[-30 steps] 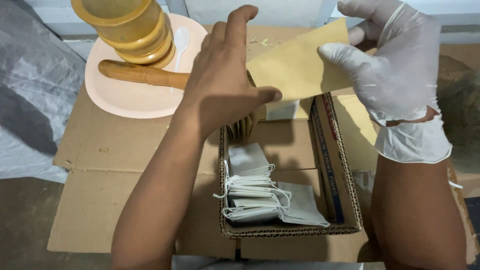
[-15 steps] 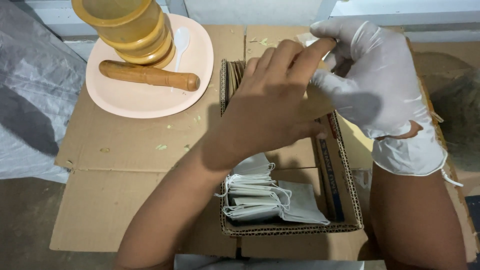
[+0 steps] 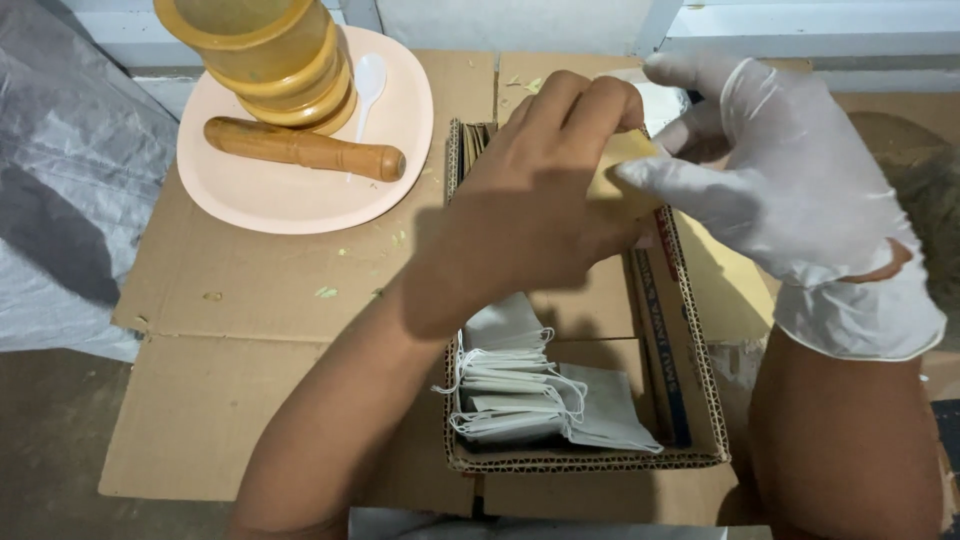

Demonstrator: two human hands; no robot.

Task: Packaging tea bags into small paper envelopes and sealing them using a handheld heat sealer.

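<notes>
Fingers: bare left hand (image 3: pixel 545 190) and white-gloved right hand (image 3: pixel 775 180) both pinched on flat tan paper envelope (image 3: pixel 622 185), over the open corrugated cardboard box (image 3: pixel 690 400) at 12 o'clock. Envelope mostly hidden; long axis cannot be told. A second ago it was fully visible, held higher. Grey string-tied sachets (image 3: pixel 520 385) at 6 o'clock.

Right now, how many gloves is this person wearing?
1. Only the right hand wears a white glove; the left hand is bare. Both hands pinch a small tan packet above the cardboard box.
</notes>
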